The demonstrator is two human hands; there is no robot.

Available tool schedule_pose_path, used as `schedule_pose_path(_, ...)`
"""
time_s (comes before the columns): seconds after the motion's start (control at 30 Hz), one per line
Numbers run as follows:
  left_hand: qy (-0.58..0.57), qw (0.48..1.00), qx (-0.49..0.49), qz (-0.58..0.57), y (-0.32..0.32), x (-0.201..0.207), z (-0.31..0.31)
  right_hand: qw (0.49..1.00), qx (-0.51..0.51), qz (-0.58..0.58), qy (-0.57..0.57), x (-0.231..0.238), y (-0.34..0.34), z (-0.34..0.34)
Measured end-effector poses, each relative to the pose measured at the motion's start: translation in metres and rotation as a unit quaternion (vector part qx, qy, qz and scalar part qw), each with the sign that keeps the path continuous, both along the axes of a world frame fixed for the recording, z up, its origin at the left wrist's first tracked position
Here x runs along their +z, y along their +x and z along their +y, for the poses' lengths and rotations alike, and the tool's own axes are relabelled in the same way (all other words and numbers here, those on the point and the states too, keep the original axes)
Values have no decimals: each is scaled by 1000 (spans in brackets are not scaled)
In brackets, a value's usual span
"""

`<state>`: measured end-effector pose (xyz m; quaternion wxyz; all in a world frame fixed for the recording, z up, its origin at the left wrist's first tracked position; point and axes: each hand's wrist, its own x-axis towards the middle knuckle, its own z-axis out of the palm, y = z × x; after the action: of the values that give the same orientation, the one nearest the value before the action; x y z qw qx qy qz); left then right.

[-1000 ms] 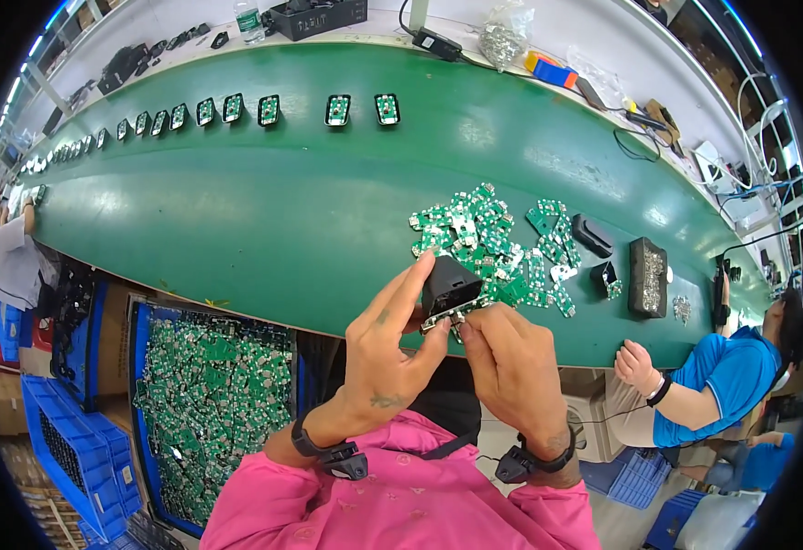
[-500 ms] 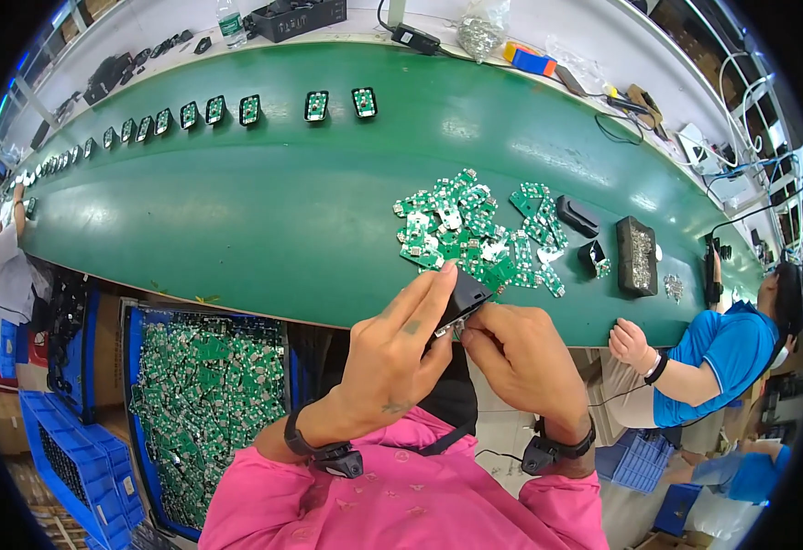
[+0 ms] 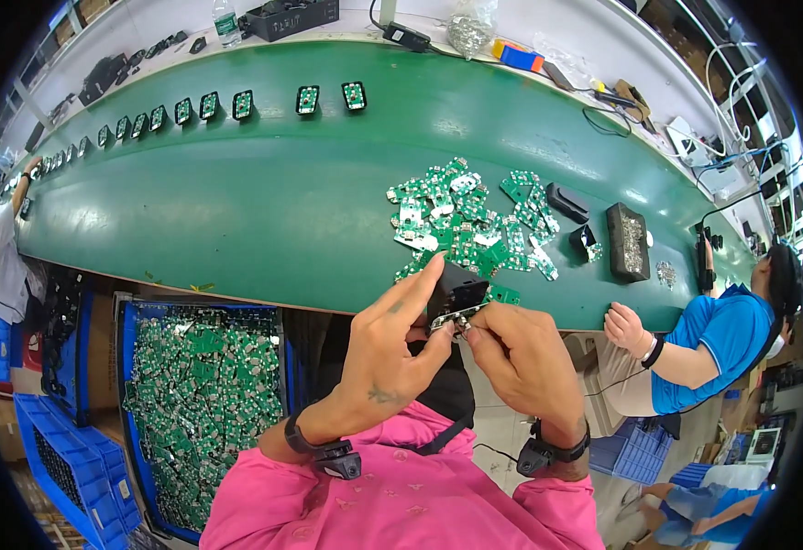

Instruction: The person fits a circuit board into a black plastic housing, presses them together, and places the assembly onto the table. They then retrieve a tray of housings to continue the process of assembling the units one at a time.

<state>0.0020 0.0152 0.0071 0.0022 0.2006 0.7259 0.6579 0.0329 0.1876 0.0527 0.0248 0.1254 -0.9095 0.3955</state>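
Observation:
My left hand [image 3: 392, 357] is closed around a black plastic housing [image 3: 456, 282], tilted so its open side shows, with the fingers along its left side and the thumb underneath. A small circuit board [image 3: 449, 319] sits at the housing's lower edge. Against its right end, my right hand [image 3: 528, 353] pinches with thumb and forefinger; a small shiny metal piece shows there, partly hidden by the fingertips. Just beyond both hands, a loose pile of green circuit boards [image 3: 456, 215] lies on the green table [image 3: 264, 202].
Right of the pile are a black case [image 3: 566, 203], a black housing with a board [image 3: 586, 244] and a dark box of small metal parts [image 3: 628, 243]. Black housings with boards [image 3: 307, 101] line the far left. A blue-rimmed bin of boards [image 3: 204, 412] stands below; a co-worker [image 3: 704, 348] sits at right.
The black housing has turned in my left hand, so its open inside and the board at its edge now show more. My right fingertips stay against the board's end. The view has shifted slightly.

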Motion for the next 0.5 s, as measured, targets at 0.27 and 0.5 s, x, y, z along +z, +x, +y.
schedule_pose_path(0.27, -88, 981, 48, 169, 6, -8, -5, 1000, 2, -2, 25, 2, 3, -4)
schedule_pose_path(0.5, -128, 972, 74, 185, 14, -7, -6, 999, -14, 44, 17, -9, 8, -15)
